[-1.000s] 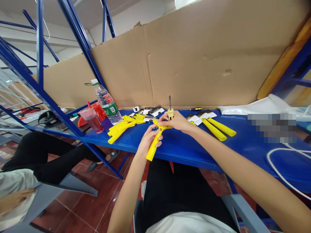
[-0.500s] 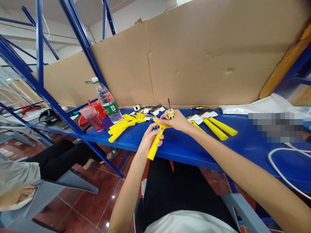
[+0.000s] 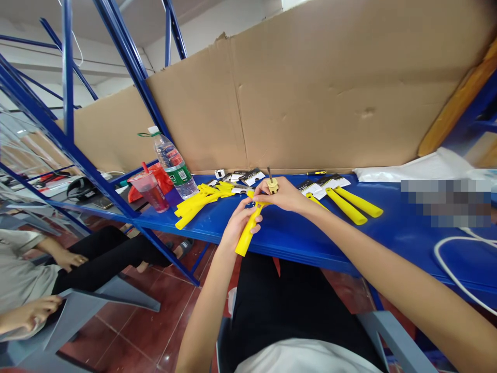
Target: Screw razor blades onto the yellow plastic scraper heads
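My left hand (image 3: 241, 220) is closed around a yellow plastic handle (image 3: 244, 242), whose wide end points down toward my lap. My right hand (image 3: 280, 194) is closed at the handle's upper end, its fingertips touching the yellow piece. Tucked in that same hand is a screwdriver (image 3: 273, 185) with a pale yellow grip, its dark shaft pointing up. Fingers hide the top of the handle. To the left lies a pile of yellow handles (image 3: 202, 201). A few more yellow handles (image 3: 347, 207) with black-and-white cards (image 3: 330, 181) lie to the right.
On the blue table (image 3: 303, 233) stand a water bottle (image 3: 176, 168) and a red drink cup (image 3: 150, 190). A yellow-black screwdriver (image 3: 317, 173) lies by the cardboard wall (image 3: 310, 93). At right are a white plastic bag (image 3: 404, 168) and a white cable (image 3: 446, 264). Another person (image 3: 23, 269) sits at left.
My hands stay nearly in place at the yellow handle. The view has shifted slightly. At left, the seated person's other hand now shows on their lap.
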`<state>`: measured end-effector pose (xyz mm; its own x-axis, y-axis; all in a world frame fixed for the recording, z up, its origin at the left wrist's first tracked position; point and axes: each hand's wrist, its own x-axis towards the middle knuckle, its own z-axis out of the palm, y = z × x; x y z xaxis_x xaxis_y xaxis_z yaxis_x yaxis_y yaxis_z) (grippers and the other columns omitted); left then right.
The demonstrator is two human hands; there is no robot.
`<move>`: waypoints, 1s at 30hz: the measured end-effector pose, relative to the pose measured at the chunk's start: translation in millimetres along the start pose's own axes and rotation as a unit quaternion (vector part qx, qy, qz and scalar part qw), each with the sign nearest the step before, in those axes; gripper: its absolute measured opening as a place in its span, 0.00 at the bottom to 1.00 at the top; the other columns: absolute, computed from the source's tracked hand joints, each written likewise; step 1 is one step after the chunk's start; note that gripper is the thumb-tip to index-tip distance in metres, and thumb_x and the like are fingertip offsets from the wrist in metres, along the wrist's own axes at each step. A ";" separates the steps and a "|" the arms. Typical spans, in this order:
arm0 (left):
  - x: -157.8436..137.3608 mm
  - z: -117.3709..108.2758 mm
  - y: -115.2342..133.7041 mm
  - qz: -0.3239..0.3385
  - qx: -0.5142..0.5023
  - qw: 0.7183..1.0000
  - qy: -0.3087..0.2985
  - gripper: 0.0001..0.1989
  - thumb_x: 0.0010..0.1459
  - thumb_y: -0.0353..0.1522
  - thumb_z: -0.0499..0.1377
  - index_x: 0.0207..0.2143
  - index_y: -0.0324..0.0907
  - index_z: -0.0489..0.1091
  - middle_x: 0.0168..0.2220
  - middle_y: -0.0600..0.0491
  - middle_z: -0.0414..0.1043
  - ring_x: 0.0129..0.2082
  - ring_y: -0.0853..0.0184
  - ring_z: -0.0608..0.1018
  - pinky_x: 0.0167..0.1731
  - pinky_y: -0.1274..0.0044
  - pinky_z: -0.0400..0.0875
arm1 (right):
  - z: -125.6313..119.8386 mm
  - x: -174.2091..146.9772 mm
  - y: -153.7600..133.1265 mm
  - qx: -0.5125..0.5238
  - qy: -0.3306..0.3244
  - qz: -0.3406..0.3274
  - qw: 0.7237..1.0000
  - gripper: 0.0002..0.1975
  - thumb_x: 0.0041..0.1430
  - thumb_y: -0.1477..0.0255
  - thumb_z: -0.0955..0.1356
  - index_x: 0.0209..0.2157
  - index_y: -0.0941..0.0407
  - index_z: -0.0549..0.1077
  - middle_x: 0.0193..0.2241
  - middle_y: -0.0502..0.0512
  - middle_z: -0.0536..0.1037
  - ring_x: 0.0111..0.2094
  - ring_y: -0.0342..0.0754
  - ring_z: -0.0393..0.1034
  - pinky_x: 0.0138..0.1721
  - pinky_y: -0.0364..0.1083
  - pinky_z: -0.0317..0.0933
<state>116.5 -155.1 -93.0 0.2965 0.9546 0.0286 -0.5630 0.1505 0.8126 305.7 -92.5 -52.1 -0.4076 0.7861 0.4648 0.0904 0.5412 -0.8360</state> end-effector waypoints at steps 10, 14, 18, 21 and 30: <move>-2.4 3.3 1.2 0.001 0.016 1.000 -0.006 0.29 0.52 0.30 0.75 0.53 0.46 0.68 0.40 0.52 0.72 0.27 0.71 0.75 0.17 0.85 0.57 | 2.9 0.8 -0.8 0.044 0.030 0.038 0.998 0.33 0.45 0.56 0.84 0.22 0.51 0.57 0.33 0.54 0.84 0.34 0.48 0.74 0.37 0.49 0.68; -2.5 3.1 0.4 0.000 0.016 1.000 -0.008 0.29 0.52 0.30 0.75 0.53 0.46 0.68 0.39 0.52 0.73 0.28 0.71 0.76 0.18 0.84 0.56 | -0.3 -0.7 -7.1 0.056 0.021 0.073 0.996 0.32 0.43 0.59 0.85 0.22 0.51 0.59 0.32 0.54 0.85 0.35 0.49 0.75 0.38 0.50 0.69; -3.1 3.1 -0.9 0.010 0.027 1.000 -0.007 0.28 0.53 0.31 0.75 0.52 0.45 0.68 0.39 0.51 0.74 0.27 0.70 0.76 0.18 0.84 0.57 | 0.1 -1.6 -9.4 0.066 0.030 0.082 0.994 0.34 0.40 0.59 0.86 0.22 0.52 0.58 0.31 0.53 0.84 0.33 0.47 0.73 0.37 0.50 0.68; -3.0 2.2 -1.7 0.006 0.031 0.999 -0.013 0.28 0.54 0.32 0.76 0.53 0.45 0.68 0.40 0.51 0.74 0.28 0.70 0.76 0.18 0.84 0.57 | 1.6 -1.3 -8.3 0.070 0.029 0.089 0.993 0.34 0.40 0.58 0.86 0.22 0.52 0.59 0.31 0.52 0.83 0.33 0.47 0.72 0.37 0.50 0.68; -5.7 4.7 3.7 -0.031 0.009 0.999 -0.026 0.28 0.53 0.29 0.76 0.52 0.45 0.68 0.41 0.51 0.73 0.27 0.71 0.76 0.17 0.85 0.57 | -6.3 1.1 -0.2 0.089 0.038 0.163 0.982 0.34 0.31 0.61 0.89 0.24 0.52 0.62 0.34 0.53 0.82 0.35 0.48 0.73 0.36 0.48 0.66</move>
<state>116.3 -161.2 -87.4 0.3706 0.9288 0.0073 -0.5289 0.2046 0.8236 310.9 -89.8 -49.6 -0.3141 0.9323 0.1792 0.0424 0.2024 -0.9784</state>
